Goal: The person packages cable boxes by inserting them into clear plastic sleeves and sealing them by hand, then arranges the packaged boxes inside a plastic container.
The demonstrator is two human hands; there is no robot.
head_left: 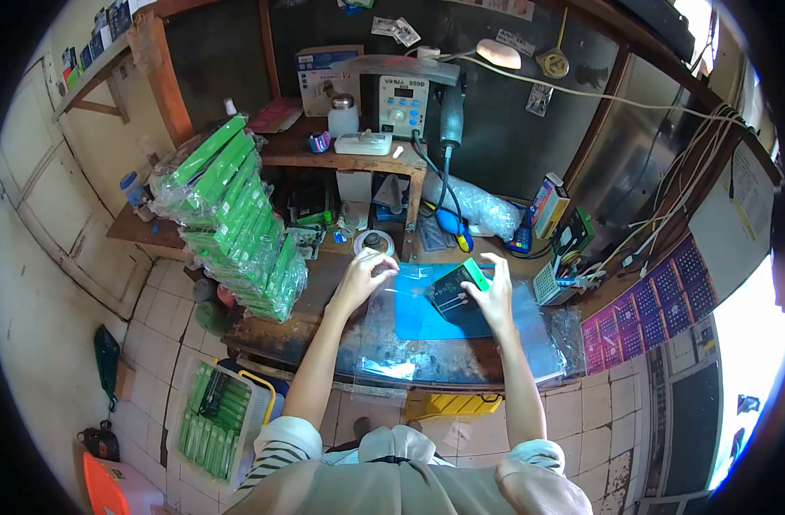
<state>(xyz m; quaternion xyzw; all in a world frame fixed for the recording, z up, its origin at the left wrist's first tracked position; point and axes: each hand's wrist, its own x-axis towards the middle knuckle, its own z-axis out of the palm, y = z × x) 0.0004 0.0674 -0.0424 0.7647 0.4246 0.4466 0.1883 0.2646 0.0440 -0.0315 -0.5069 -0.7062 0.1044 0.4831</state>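
My right hand (494, 299) grips a small black box with a green edge (454, 293), tilted above a blue mat (414, 316). White print and a picture of a cable show on its dark face. Left of it, my left hand (364, 279) is raised over the bench with thumb and fingertips pinched together. Whatever lies between those fingertips is too small to make out. Clear plastic film (384, 305) lies just below and right of that hand. More clear plastic sleeves (543, 343) are on the bench to the right of the mat.
A tall, leaning stack of green boxes in plastic wrap (238, 223) stands on the left. A crate of green boxes (217, 421) sits on the floor. Behind are a hot-air station (403, 107), a bubble-wrap roll (474, 206) and a roll of tape (374, 245). Cables hang at right.
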